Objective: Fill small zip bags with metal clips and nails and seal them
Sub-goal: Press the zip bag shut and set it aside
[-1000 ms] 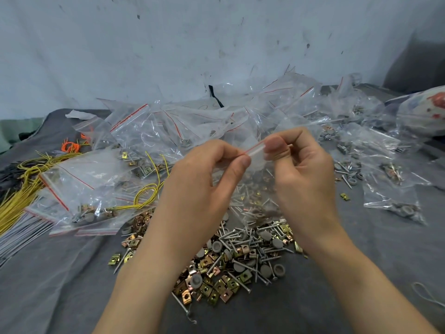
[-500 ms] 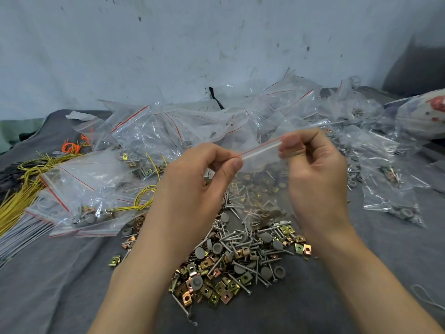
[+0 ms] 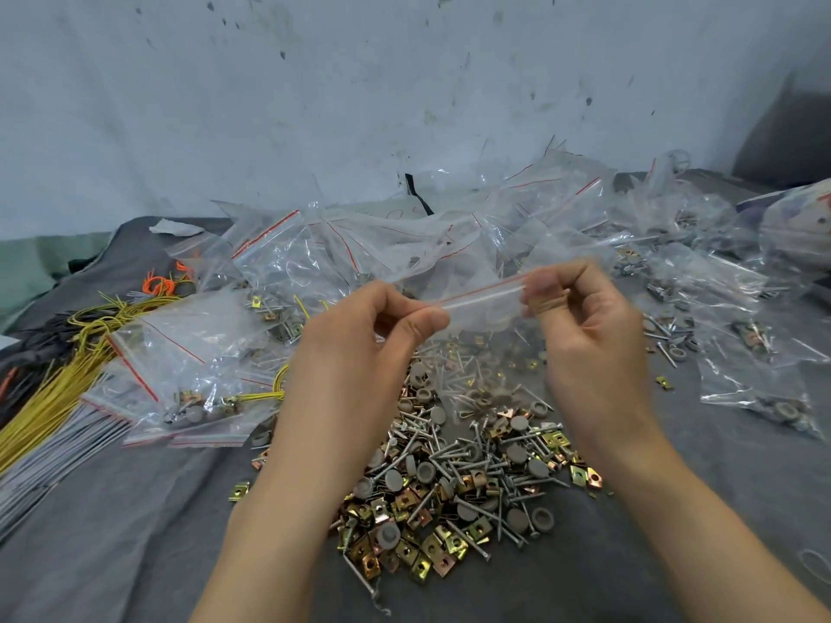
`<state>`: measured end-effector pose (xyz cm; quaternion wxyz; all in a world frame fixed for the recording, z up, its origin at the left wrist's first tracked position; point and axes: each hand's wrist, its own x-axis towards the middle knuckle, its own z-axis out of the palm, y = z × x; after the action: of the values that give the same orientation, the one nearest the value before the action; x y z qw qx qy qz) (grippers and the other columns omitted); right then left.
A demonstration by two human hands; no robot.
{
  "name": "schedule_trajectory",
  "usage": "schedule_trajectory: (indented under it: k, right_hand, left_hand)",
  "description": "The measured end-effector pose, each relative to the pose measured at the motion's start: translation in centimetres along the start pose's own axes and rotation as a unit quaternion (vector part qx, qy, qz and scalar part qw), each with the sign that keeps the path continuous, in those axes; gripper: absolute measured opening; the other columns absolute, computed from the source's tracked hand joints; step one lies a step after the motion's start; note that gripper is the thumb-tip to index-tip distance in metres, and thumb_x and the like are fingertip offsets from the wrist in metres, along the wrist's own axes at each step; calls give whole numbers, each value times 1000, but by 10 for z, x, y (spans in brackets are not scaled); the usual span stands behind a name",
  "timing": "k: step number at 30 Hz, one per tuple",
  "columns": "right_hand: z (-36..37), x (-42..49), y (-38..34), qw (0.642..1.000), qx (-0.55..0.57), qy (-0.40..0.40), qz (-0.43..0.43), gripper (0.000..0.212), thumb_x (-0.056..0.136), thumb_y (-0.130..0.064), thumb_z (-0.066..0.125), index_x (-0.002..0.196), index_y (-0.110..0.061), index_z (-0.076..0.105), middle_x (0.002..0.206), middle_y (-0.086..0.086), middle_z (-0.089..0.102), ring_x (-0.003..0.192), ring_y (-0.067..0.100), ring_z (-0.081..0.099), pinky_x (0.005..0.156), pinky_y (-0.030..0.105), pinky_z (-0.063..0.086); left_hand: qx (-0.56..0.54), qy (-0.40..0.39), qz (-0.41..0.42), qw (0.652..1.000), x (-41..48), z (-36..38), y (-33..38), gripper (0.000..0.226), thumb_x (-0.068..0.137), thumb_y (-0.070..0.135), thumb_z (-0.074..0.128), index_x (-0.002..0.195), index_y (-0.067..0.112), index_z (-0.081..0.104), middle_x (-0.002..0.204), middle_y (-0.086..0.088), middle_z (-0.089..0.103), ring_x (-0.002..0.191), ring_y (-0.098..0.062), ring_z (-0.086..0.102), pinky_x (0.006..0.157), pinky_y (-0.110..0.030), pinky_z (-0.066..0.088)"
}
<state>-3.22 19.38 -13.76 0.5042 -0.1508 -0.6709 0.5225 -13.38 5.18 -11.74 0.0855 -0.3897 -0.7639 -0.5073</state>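
Observation:
I hold one small clear zip bag [image 3: 483, 303] by its red-lined top strip, stretched level between both hands above the table. My left hand [image 3: 359, 348] pinches the strip's left end between thumb and forefinger. My right hand [image 3: 584, 330] pinches the right end. The bag hangs down between them, with small metal parts dimly visible inside. Below lies a loose pile of brass-coloured metal clips [image 3: 427, 550], grey nails [image 3: 476, 465] and round grey caps.
A large heap of clear zip bags [image 3: 404, 245] fills the back of the grey cloth-covered table [image 3: 112, 510]; filled bags [image 3: 180, 379] lie at left and at right [image 3: 760, 388]. Yellow wires [image 3: 58, 379] and grey rods lie far left. A pale wall stands behind.
My hands have drawn apart along the bag's top strip, the right hand sliding right and slightly up, so more of the strip shows between them.

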Motion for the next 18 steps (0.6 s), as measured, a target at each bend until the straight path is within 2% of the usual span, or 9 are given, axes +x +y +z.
schedule_trajectory:
  k: [1,3,5,6,8,10,13,16,18]
  right_hand:
    - [0,0,0,1000,2,-3,0,20,98,-37,59,84,-24,63,74,9,58,65,16,49,53,40,41]
    - [0,0,-1,1000,8,0,4,20,99,-37,59,83,-26,64,74,5,59,68,17,52,59,37,45]
    - [-1,1,-2,1000,9,0,5,19,99,-40,59,84,-29,64,77,-3,63,72,15,57,66,34,50]
    - [-2,1,-3,1000,7,-6,0,19,99,-41,59,85,-29,64,79,0,64,72,15,57,65,33,51]
    - [-2,0,-6,999,-13,-36,-18,21,98,-46,58,87,-29,64,80,6,63,68,19,56,60,34,50]
    - [-2,-2,-8,996,-39,-74,-29,24,96,-53,55,92,-31,64,81,5,63,72,24,60,64,41,51]
    - [-4,1,-7,993,-57,-98,-25,29,94,-61,50,97,-35,63,83,2,65,76,23,62,69,46,52]
    - [-10,10,1,995,-49,-88,-4,29,98,-61,46,107,-38,61,95,-4,67,85,19,64,77,44,55]
    - [-14,17,8,997,-40,-71,17,25,98,-57,46,111,-40,59,104,-8,65,90,13,64,80,38,55]
  left_hand:
    - [-2,-2,-5,1000,0,-1,0,17,84,48,70,74,35,63,73,26,64,63,2,55,58,-25,39]
    - [-10,-18,-4,1000,1,-1,1,18,85,47,70,75,33,63,72,25,63,62,3,54,57,-18,38]
    - [-5,-44,6,999,2,-1,2,16,88,47,67,81,33,63,78,24,65,67,4,57,60,-14,41]
    - [8,-59,16,998,1,0,2,15,90,48,64,86,34,63,82,26,65,71,4,59,61,-14,42]
    - [36,-87,43,995,0,4,4,15,94,48,59,92,34,65,82,26,66,75,4,61,64,-20,46]
    - [52,-104,68,991,-2,8,6,17,98,45,55,91,34,65,79,21,68,73,1,63,65,-30,50]
    - [69,-103,84,989,-2,11,5,18,99,45,52,92,34,64,77,20,68,67,0,62,62,-29,50]
    - [86,-121,61,987,7,9,2,18,100,41,53,92,31,66,72,19,68,54,2,56,54,-26,42]
    - [54,-112,1,992,23,0,-5,18,100,34,54,92,27,68,72,16,70,45,-1,54,49,-22,42]
